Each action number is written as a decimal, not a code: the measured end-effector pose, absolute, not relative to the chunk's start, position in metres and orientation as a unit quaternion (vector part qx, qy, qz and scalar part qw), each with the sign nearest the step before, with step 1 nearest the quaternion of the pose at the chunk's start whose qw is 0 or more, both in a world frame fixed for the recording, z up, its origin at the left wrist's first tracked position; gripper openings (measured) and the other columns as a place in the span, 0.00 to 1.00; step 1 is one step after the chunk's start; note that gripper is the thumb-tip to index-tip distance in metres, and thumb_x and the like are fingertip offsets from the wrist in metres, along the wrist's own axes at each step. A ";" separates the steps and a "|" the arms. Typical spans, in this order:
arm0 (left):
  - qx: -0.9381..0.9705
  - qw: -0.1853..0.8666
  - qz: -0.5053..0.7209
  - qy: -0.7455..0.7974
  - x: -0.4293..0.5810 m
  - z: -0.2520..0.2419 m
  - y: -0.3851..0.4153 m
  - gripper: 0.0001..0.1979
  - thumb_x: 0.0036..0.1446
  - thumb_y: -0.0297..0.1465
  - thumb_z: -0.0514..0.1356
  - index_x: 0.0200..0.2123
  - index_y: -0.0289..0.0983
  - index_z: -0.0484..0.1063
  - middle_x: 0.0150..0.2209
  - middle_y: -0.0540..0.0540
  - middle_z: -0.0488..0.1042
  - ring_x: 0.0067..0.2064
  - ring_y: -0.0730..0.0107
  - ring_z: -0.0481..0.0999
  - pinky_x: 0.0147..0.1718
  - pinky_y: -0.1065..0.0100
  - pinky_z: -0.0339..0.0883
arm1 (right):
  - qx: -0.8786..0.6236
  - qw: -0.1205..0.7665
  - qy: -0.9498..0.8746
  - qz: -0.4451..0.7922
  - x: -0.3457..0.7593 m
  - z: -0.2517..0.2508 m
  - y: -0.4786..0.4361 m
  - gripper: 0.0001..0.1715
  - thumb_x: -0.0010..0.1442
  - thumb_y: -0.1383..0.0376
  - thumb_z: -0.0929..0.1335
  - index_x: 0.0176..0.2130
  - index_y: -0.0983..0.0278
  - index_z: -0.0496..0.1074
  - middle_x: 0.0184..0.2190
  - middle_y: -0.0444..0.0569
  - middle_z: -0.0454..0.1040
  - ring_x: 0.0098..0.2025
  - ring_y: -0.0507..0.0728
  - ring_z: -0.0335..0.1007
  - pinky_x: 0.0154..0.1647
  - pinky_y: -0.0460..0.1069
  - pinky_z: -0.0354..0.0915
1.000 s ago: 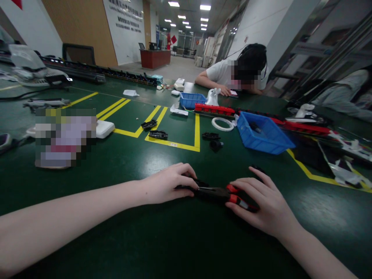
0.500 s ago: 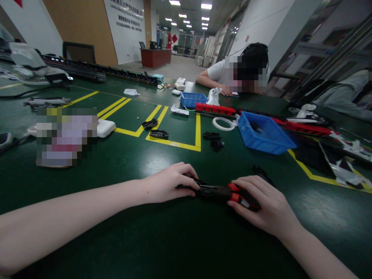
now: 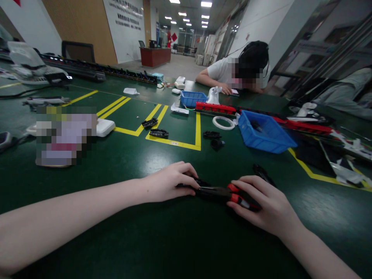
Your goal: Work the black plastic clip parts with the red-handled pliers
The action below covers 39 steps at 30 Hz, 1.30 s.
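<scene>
My right hand [image 3: 261,203] is wrapped round the red and black handles of a pair of pliers [image 3: 216,192]. The pliers' dark jaws point left, towards my left hand [image 3: 174,182]. Between the bent fingers and thumb of that hand is a small black plastic part [image 3: 200,182], mostly hidden by the fingers. The jaws touch or overlap this part; whether they grip it I cannot tell. Just behind my right hand lies another black part [image 3: 264,174]. Both hands are low over the dark green table [image 3: 162,240].
Several black parts [image 3: 159,133] lie ahead near yellow tape lines. A blue bin [image 3: 263,135], a white tape roll [image 3: 223,123] and a smaller blue basket [image 3: 193,99] stand beyond. To the left are a blurred-out phone-like object [image 3: 65,139] and a white box [image 3: 105,128]. A person [image 3: 215,75] sits opposite.
The hands hold nearly the same pose, with the pliers tilted very slightly. Across the table, the seated person's phone shows a little more.
</scene>
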State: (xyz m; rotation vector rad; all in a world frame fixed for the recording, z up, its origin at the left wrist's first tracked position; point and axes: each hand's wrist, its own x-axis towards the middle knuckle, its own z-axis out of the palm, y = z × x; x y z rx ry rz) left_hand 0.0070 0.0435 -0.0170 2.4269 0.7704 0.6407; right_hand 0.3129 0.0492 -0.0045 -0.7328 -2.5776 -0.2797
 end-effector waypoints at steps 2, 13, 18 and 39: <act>0.894 0.256 0.234 0.284 0.007 -0.017 0.043 0.11 0.61 0.27 0.62 0.47 0.39 0.76 0.49 0.43 0.70 0.50 0.62 0.70 0.47 0.61 0.68 | -0.264 0.223 -0.933 -0.102 0.312 -0.004 0.048 0.19 0.61 0.57 0.68 0.47 0.67 0.69 0.39 0.58 0.73 0.37 0.59 0.74 0.34 0.52 0.73; 0.891 0.259 0.238 0.286 0.007 -0.015 0.043 0.10 0.61 0.25 0.62 0.46 0.38 0.76 0.49 0.43 0.71 0.50 0.63 0.71 0.47 0.62 0.69 | -0.267 0.232 -0.932 -0.079 0.305 -0.002 0.046 0.19 0.60 0.58 0.69 0.46 0.68 0.70 0.36 0.56 0.73 0.34 0.57 0.72 0.31 0.51 0.71; 0.889 0.261 0.241 0.287 0.007 -0.015 0.043 0.10 0.60 0.25 0.62 0.46 0.37 0.77 0.49 0.42 0.71 0.50 0.63 0.71 0.47 0.62 0.69 | -0.265 0.225 -0.934 -0.088 0.308 -0.002 0.046 0.19 0.60 0.58 0.69 0.46 0.68 0.69 0.36 0.56 0.72 0.34 0.57 0.72 0.31 0.51 0.71; 0.892 0.245 0.214 0.313 0.009 -0.011 0.039 0.24 0.61 0.29 0.63 0.59 0.35 0.64 0.52 0.40 0.71 0.51 0.61 0.71 0.48 0.60 0.68 | -0.262 0.222 -0.935 -0.085 0.309 0.000 0.049 0.19 0.60 0.58 0.69 0.46 0.67 0.69 0.36 0.55 0.72 0.33 0.56 0.71 0.30 0.50 0.70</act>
